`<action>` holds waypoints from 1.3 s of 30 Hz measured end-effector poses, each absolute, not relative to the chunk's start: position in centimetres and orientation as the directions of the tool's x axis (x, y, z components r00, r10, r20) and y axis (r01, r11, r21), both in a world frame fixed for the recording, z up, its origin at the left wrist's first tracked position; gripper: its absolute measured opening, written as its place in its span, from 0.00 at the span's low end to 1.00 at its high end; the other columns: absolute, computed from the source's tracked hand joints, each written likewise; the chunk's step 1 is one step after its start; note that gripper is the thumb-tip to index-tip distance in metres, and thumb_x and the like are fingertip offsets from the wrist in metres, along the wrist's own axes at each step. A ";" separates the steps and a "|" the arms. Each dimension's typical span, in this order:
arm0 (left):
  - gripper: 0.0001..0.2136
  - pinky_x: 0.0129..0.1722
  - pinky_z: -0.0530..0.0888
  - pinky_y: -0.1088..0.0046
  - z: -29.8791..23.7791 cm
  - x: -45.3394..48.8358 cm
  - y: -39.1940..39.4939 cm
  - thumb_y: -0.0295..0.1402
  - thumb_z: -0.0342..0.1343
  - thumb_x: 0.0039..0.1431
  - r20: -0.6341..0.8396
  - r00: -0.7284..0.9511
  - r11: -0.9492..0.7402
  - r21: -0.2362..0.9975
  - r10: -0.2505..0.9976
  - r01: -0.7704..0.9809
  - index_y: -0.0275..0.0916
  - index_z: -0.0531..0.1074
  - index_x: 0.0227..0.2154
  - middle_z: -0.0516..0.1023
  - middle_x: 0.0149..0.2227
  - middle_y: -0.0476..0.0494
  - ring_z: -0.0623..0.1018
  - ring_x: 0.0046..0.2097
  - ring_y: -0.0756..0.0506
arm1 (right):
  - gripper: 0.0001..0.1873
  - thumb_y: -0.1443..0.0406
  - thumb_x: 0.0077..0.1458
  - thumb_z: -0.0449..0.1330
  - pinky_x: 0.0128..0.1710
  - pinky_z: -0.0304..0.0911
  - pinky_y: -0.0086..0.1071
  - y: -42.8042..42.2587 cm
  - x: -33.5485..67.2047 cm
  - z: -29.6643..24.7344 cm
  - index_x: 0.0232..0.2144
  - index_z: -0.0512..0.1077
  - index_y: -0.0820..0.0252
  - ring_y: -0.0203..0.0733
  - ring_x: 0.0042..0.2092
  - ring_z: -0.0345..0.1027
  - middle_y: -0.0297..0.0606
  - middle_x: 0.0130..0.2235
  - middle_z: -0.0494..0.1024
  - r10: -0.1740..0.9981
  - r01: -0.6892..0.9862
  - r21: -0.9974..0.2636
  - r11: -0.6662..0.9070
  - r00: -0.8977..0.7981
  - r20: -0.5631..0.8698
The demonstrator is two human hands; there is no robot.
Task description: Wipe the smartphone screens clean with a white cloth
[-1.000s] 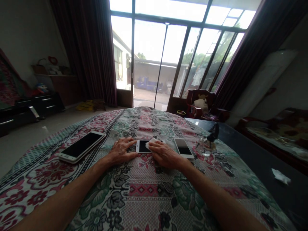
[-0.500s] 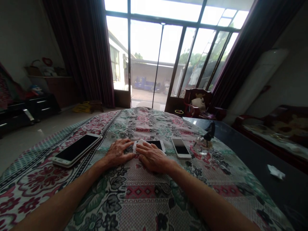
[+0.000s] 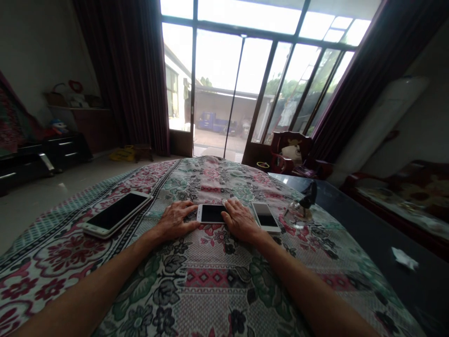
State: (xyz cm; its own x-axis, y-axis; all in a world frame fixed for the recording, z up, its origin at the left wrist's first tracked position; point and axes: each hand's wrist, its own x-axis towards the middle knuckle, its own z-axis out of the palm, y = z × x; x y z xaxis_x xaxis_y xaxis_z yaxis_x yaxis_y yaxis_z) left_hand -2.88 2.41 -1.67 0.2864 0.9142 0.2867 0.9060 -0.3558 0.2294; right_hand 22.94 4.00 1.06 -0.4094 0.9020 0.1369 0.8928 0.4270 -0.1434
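Observation:
A white smartphone [image 3: 212, 214] with a dark screen lies flat on the patterned tablecloth, its long side running left to right. My left hand [image 3: 176, 219] grips its left end between thumb and fingers. Over its right end lies my right hand [image 3: 240, 219], palm down, pressing a white tissue [image 3: 224, 201]. Most of the tissue is hidden under my fingers. Just right of that hand is a second white smartphone [image 3: 265, 216]. A larger white smartphone [image 3: 117, 213] lies at an angle to the left of my left hand.
A clear spray bottle with a black nozzle [image 3: 308, 199] stands on the right of the cloth-covered table [image 3: 210, 309]. A crumpled white tissue [image 3: 404, 258] lies on the dark surface [image 3: 372, 229] at the right. Farther off are a wooden chair [image 3: 293, 152] and glass doors.
My right hand has slid rightward along the phone with the tissue, uncovering the left and middle of the screen. My left hand stays at the phone's left end. The view has shifted slightly.

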 end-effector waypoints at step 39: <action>0.25 0.62 0.62 0.58 -1.6 -2.6 2.4 0.48 0.55 0.59 0.275 0.238 -0.313 0.272 0.931 0.910 0.44 0.72 0.56 0.70 0.62 0.41 0.66 0.64 0.36 | 0.33 0.51 0.68 0.43 0.67 0.40 0.52 1.9 18.2 0.6 0.66 0.57 0.65 0.57 0.70 0.41 0.46 0.69 0.54 0.913 0.889 -0.224 0.400 -0.364 0.185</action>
